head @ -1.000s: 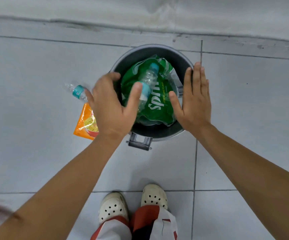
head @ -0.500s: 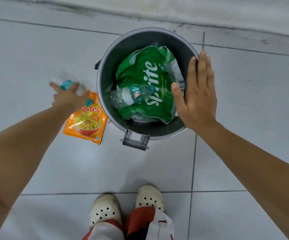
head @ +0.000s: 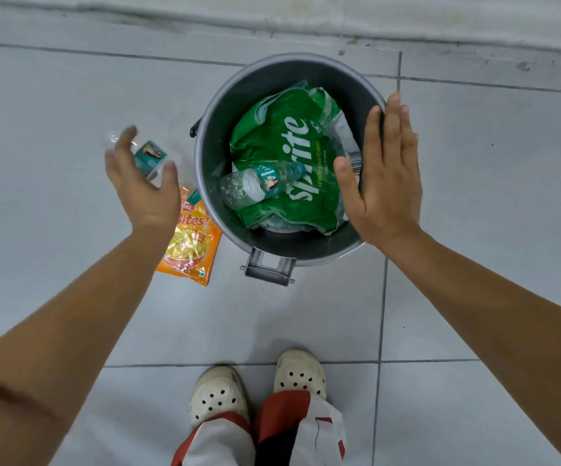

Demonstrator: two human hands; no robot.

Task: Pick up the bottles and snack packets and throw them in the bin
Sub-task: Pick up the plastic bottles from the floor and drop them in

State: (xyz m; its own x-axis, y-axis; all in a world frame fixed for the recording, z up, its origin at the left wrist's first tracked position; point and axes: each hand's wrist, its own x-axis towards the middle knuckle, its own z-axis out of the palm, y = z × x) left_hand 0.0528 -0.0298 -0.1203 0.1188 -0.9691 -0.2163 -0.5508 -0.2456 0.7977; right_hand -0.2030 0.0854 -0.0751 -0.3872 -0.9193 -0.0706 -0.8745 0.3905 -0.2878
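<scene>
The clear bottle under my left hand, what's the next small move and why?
Probably close the left hand around the clear bottle and lift it toward the bin. The fingers are spread over it, not yet gripping; one bottle already lies in the bin, and the orange snack packet remains on the floor.

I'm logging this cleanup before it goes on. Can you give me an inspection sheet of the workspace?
Surface: grey tiled floor.
Job's things: bin holds green Sprite wrapper and clear bottle; second bottle and orange snack packet lie on floor left of it.
Clutter: nothing seen.
Grippers: left hand open over second bottle; right hand open, flat above bin rim.
Cables: nothing seen.
Surroundings: wall base, white clogs.
</scene>
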